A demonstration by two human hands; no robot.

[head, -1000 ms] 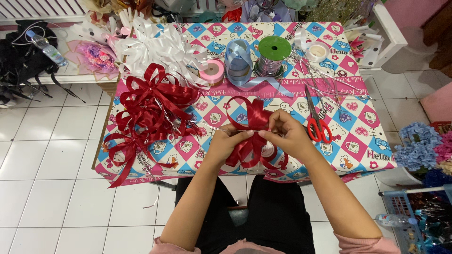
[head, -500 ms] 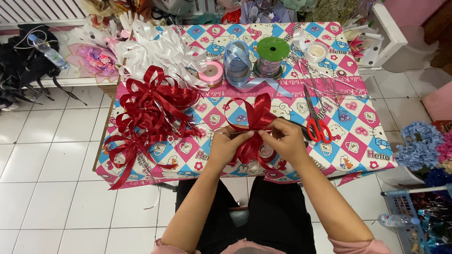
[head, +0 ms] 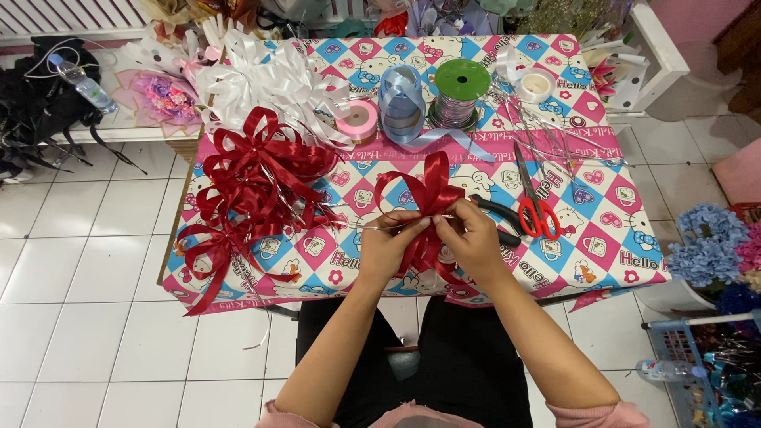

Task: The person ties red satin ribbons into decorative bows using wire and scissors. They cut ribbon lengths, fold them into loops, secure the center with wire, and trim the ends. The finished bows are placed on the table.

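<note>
Since a moment ago your hands have drawn a little closer together at the waist of the red ribbon bow (head: 424, 208), and its loops now stand fuller above your knuckles

From the head view, your left hand (head: 390, 247) pinches the bow's gathered middle from the left, fingers curled tight around it. Your right hand (head: 474, 242) pinches the same spot from the right, thumb and forefinger clenched on the ribbon and what looks like a thin silver wire running off to the left; you cannot tell from here whether the wire is wound round yet. The bow sits just above the near edge of the patterned table (head: 618, 261), its tails hanging down behind your hands.

To your left lies a heap of finished red bows (head: 254, 186), with white bows (head: 269, 79) behind it. Red-handled scissors (head: 535, 206) rest just beside your right hand, with dark pliers (head: 499, 218) between. A pink spool (head: 358, 119), a blue ribbon roll (head: 400, 107) and a green-topped spool (head: 461, 91) stand further back.

If either pinch slackens, the loops will likely spring apart and the gather will be lost. A hard tug on the wire could crush the waist unevenly, or drag your wrist into the scissors
</note>
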